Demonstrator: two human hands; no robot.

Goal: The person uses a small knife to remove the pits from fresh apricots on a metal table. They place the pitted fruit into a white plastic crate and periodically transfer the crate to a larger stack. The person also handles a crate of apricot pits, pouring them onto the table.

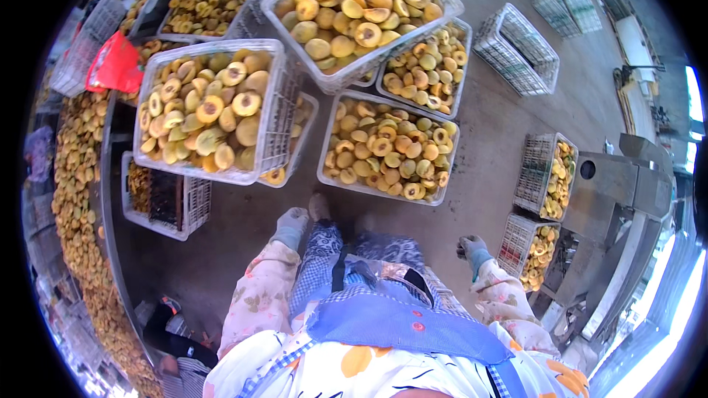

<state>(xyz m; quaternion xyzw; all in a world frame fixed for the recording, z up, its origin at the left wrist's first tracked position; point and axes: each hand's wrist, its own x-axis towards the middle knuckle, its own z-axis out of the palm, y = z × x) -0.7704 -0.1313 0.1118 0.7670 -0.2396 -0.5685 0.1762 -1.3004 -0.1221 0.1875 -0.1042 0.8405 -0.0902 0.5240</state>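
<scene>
My left hand (290, 224), in a pale glove, hangs in front of me, below the near crates. Its fingers point away and are too small to make out. My right hand (472, 249), in a greyish glove, is held out to the right with loosely bent, parted fingers and nothing visible in them. Ahead stands a white plastic crate (322, 166) of halved yellow peaches (391, 149). Stacked higher, a crate (273, 103) at left and another crate (442, 18) farther off are heaped with the same fruit. Neither hand touches a crate.
A long conveyor of fruit (77, 177) runs along the left, with a person (181, 354) at lower left. At right are two crates of fruit (540, 250) beside a metal machine (612, 184). A crate (520, 51) stands on the far concrete floor (487, 147).
</scene>
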